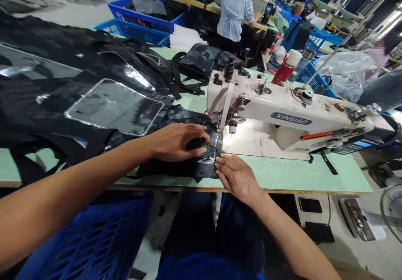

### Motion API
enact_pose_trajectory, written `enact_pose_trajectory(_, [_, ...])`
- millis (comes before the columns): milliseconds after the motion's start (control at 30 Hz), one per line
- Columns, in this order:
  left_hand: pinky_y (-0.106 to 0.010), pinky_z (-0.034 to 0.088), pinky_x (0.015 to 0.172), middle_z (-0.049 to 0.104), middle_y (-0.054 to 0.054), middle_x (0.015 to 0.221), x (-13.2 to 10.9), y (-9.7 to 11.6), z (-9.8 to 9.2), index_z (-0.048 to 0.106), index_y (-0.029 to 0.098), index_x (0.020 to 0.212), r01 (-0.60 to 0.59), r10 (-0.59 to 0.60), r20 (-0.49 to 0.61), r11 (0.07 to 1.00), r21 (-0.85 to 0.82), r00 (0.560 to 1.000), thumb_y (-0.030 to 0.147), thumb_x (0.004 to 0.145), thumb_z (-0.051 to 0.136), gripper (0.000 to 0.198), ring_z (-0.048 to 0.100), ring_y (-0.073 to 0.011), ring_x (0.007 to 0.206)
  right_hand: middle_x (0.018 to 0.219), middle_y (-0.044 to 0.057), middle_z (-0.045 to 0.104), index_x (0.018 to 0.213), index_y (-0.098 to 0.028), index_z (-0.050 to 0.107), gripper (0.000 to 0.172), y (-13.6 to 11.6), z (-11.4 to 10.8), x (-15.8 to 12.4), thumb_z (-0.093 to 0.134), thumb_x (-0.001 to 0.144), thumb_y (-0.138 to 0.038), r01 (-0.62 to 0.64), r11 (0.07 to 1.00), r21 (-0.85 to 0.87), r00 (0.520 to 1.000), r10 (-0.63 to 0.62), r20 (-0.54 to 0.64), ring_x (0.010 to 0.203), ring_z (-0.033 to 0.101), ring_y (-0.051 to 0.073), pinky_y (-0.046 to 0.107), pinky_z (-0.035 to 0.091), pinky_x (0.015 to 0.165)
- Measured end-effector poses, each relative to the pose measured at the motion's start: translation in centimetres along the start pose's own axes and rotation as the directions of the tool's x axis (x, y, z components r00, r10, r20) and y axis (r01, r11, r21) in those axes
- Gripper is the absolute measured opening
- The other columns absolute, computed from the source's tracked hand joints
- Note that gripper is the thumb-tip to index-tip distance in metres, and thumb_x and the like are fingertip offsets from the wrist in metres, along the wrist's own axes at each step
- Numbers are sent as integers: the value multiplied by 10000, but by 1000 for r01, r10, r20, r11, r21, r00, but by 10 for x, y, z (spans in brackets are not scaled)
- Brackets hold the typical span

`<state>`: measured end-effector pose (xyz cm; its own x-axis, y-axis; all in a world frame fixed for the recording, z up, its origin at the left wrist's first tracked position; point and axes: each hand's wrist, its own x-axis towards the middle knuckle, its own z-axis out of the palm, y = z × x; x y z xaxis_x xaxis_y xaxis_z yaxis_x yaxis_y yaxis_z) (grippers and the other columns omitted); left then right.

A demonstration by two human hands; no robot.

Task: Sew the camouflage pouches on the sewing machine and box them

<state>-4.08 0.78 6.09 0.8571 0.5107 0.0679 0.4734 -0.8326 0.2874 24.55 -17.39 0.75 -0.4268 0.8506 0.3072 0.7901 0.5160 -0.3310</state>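
A dark camouflage fabric piece [205,156] with a clear plastic window lies under the needle area of a white sewing machine [257,104]. My left hand [179,142] rests palm down on this fabric, thumb and index finger apart; its other fingers are partly hidden. At the fabric's right edge, my right hand [237,177] has its fingers together, gripping the border close to the table's front. A pale strip [226,104] hangs down the machine's head toward the needle. More camouflage fabric with clear windows [116,106] spreads out to the left, next to my left forearm.
Black tweezers-like tool [329,163] lies right of the machine on the green table [314,175]. Behind stand a red bottle [284,68] and folded camouflage bags [201,58]. Blue crates [135,31] sit at the back left, another [88,234] below. A co-worker [234,12] works farther back.
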Motion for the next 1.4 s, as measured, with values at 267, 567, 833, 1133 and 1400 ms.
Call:
enact_pose_trajectory(267, [-475,642,1252,868,-91,1549,-3,25,-2,787,320,1484,-80,82,-29,995,56,996,530,1170,679,393,730,-331,1629,1490,131,902,1458,-229,890,312,-16,-1,-1,686,1262,-360,6,1000,-12,1000,-6,-5,1560,791,317,534,573,1451])
enact_pose_trajectory(567, [-503,614,1197,891,-79,1492,1,18,10,781,321,1428,-94,97,-35,993,70,995,500,1168,698,327,698,-345,1656,1470,150,905,1418,-178,889,327,-12,7,1,665,1279,-373,21,1000,-13,997,-22,-76,1512,825,299,481,578,1445])
enact_pose_trajectory(833, [-524,573,1318,845,-131,1584,20,5,-12,811,292,1476,-77,74,85,996,35,994,551,1140,698,438,681,-398,1661,1556,169,874,1495,-214,881,332,-4,11,11,730,1245,-372,-60,996,65,997,63,-51,1598,773,328,516,580,1440])
enact_pose_trajectory(1133, [-415,617,1225,852,-130,1521,41,17,-54,817,223,1504,-25,62,195,982,-186,979,596,1228,615,506,825,-317,1310,1434,82,898,1072,-275,834,362,-34,6,33,911,1070,-628,-248,-89,965,711,659,244,1311,883,274,452,740,1155])
enact_pose_trajectory(1400, [-442,581,1343,800,-127,1643,25,-7,-33,816,266,1579,-95,116,153,986,-139,981,704,1078,861,667,720,-372,1574,1042,21,892,935,-314,692,441,-61,20,60,1012,908,-615,40,-652,757,687,568,453,1081,875,245,489,670,1285])
